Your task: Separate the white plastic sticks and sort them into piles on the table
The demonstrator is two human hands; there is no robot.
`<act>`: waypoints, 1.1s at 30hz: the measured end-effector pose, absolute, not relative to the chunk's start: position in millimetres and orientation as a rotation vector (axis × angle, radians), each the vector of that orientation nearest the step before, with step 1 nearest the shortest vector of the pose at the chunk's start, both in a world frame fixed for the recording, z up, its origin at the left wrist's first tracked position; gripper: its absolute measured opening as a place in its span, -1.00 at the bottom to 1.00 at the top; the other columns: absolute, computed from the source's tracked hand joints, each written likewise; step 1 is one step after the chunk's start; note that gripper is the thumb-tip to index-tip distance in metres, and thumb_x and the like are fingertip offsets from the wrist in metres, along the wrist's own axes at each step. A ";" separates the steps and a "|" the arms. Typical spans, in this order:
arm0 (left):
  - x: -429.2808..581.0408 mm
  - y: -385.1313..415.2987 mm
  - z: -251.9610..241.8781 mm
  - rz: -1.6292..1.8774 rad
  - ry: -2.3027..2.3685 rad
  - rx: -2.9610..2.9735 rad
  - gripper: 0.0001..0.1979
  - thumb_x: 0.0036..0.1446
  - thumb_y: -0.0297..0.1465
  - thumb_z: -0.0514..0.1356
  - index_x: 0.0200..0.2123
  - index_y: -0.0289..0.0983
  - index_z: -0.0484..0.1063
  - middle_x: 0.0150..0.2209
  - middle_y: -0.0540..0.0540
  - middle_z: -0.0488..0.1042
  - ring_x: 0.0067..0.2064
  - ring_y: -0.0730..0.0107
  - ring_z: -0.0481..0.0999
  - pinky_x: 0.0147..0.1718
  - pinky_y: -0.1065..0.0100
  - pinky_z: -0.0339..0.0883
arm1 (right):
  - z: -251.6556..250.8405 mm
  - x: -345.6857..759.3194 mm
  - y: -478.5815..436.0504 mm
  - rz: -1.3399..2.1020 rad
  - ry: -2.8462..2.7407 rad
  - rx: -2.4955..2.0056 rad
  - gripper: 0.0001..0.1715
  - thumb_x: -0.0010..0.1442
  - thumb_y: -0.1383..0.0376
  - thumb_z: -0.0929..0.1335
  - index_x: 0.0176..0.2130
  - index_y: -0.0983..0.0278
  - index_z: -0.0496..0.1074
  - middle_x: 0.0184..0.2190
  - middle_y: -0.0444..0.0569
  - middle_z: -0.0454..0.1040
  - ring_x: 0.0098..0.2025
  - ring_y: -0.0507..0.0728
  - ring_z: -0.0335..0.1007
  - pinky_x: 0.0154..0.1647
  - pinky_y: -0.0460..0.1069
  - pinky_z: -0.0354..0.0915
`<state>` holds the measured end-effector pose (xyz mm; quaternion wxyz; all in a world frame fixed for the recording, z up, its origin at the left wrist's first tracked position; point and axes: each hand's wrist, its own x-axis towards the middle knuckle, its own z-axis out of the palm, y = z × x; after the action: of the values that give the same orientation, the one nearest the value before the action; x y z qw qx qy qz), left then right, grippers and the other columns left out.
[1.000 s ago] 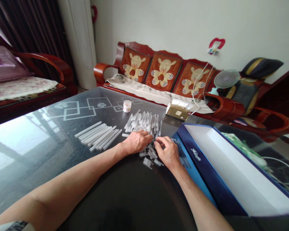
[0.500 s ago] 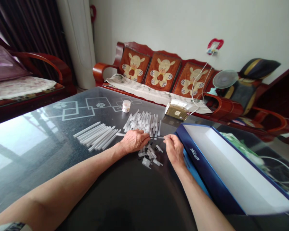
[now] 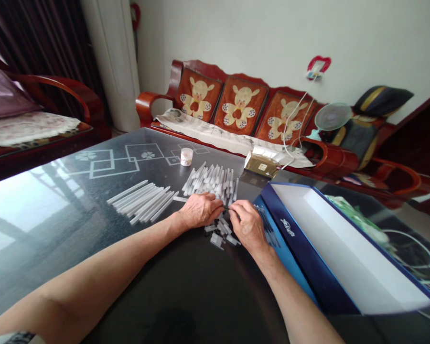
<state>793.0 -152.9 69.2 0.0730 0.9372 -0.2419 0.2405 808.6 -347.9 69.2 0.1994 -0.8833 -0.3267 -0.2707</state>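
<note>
My left hand (image 3: 201, 210) is closed around a slim white pen (image 3: 180, 198), whose far end sticks out on the left. My right hand (image 3: 248, 223) pinches the thin dark end at the other side, close to my left fingertips. What else lies inside the right fingers is hidden. Just below the hands is a pile of small clear pen caps (image 3: 217, 240) with black bits among them. Behind the hands lies a heap of white pens (image 3: 210, 180), and a row of long white tubes (image 3: 143, 202) rests to the left.
A long blue box (image 3: 310, 248) with a white inside stands at right, beside a blue surface holding thin dark sticks (image 3: 270, 229). At the back are a small round tub (image 3: 186, 157) and a tissue box (image 3: 261, 165). A green-white bag (image 3: 358, 220) and white cable lie far right.
My right hand has moved left, up against my left hand, closing the gap where a thin piece stretched between them. The left hand stays in place. Thin dark sticks beside the box are now uncovered.
</note>
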 end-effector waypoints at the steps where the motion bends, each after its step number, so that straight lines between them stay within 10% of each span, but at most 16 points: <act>1: 793.3 -152.2 70.0 0.730 -0.690 2.826 -0.67 0.28 -0.24 -0.07 -0.23 -0.25 0.44 -0.39 -0.10 0.40 -0.34 0.32 0.41 -0.46 0.39 0.19 | 70.8 812.0 -353.5 -0.763 -0.867 -2.482 -0.76 0.23 0.33 0.25 -0.24 0.25 0.51 -0.25 0.05 0.47 -0.19 0.15 0.39 -0.13 -0.01 0.27; 8: 795.6 -149.6 73.1 0.699 -0.580 2.839 -0.68 0.18 -0.42 -0.01 -0.02 -0.31 0.35 -0.32 -0.16 0.42 -0.25 0.23 0.42 -0.39 0.33 0.25 | 86.2 833.8 -400.1 -0.578 -0.250 -3.038 -0.78 0.11 0.36 0.29 -0.37 0.26 0.55 -0.41 0.09 0.49 -0.40 0.17 0.42 -0.38 0.00 0.23; 16: 797.2 -149.8 71.1 0.752 -0.694 2.724 -0.72 0.25 -0.42 -0.05 -0.07 -0.34 0.36 -0.30 -0.15 0.44 -0.24 0.28 0.40 -0.28 0.31 0.29 | 98.0 831.1 -402.3 -0.230 -0.104 -3.144 -0.69 0.13 0.28 0.26 -0.33 0.35 0.56 -0.30 0.24 0.54 -0.24 0.27 0.50 -0.24 0.05 0.31; 20: 792.2 -155.4 82.0 0.940 -0.960 2.614 -0.75 0.26 -0.43 -0.02 -0.11 -0.26 0.42 -0.12 -0.17 0.41 -0.13 0.26 0.36 -0.11 0.23 0.27 | 93.1 824.1 -377.9 -0.442 -0.383 -2.593 -0.70 0.17 0.25 0.25 -0.20 0.28 0.51 -0.23 0.12 0.54 -0.18 0.21 0.48 -0.11 0.05 0.31; 26: 775.0 -171.1 93.4 0.977 -1.244 2.400 -0.72 0.29 -0.46 -0.04 -0.06 -0.18 0.41 -0.03 -0.16 0.37 -0.01 0.28 0.34 -0.10 0.32 0.32 | 83.2 810.9 -342.0 0.273 -0.175 -1.392 -0.59 0.11 0.04 0.35 -0.17 0.27 0.46 -0.24 0.03 0.57 -0.22 0.18 0.51 -0.34 -0.01 0.40; 33: 773.0 -178.3 87.3 0.955 -1.384 2.186 -0.71 0.29 -0.51 -0.09 0.00 -0.32 0.31 -0.01 -0.25 0.40 0.03 0.32 0.39 0.03 0.32 0.33 | 90.7 820.2 -345.9 0.367 0.150 -0.957 -0.74 0.28 0.19 0.26 -0.34 0.26 0.45 -0.34 -0.05 0.59 -0.33 0.02 0.54 -0.39 -0.14 0.42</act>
<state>773.0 -178.3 87.3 0.1904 0.7781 -0.4926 0.3400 820.2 -345.9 90.7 0.8689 -0.4574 0.0715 0.1752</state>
